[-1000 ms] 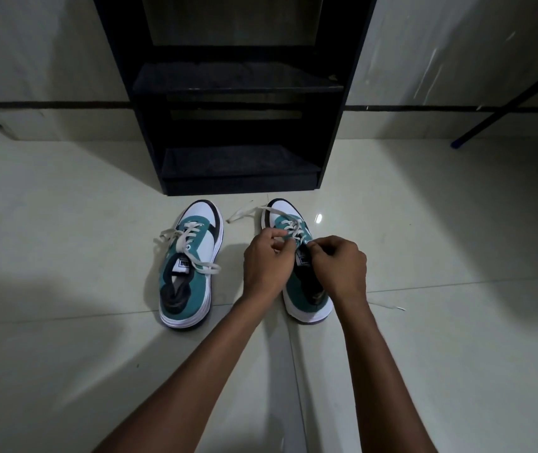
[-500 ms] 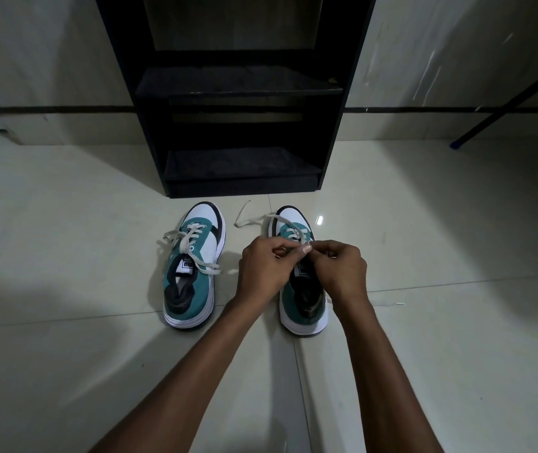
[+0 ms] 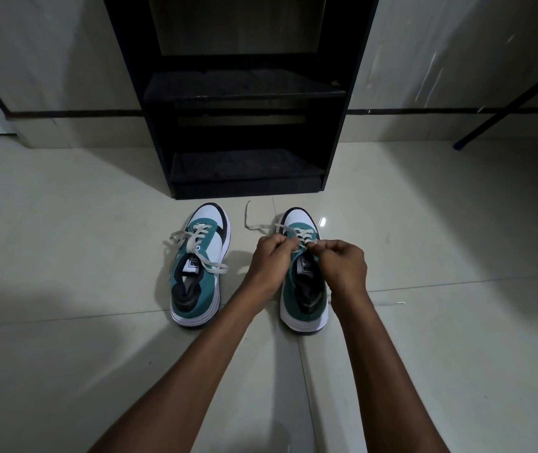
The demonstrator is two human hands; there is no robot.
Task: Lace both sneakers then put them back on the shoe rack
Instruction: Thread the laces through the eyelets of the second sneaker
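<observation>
Shoe in hand: the teal-and-white sneaker with white sole (image 3: 303, 289) sits on the pale tiled floor (image 3: 65, 223), just in front of the black shoe rack (image 3: 248, 132), to its right side.
Its pair: the other teal sneaker (image 3: 200, 273) lies left of it, nearer the rack's left post, its laces loose.
Handling: I judge the flat white lace (image 3: 254, 223) limp and light, best pinched near its tip.
Left hand (image 3: 272, 259): fingers pinched shut on the lace.
Right hand (image 3: 342, 266): fingers curled tight at the eyelets, apparently gripping the other end.

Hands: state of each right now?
Left hand: closed, pinching the lace of the right sneaker.
Right hand: closed on the same lace.
</observation>
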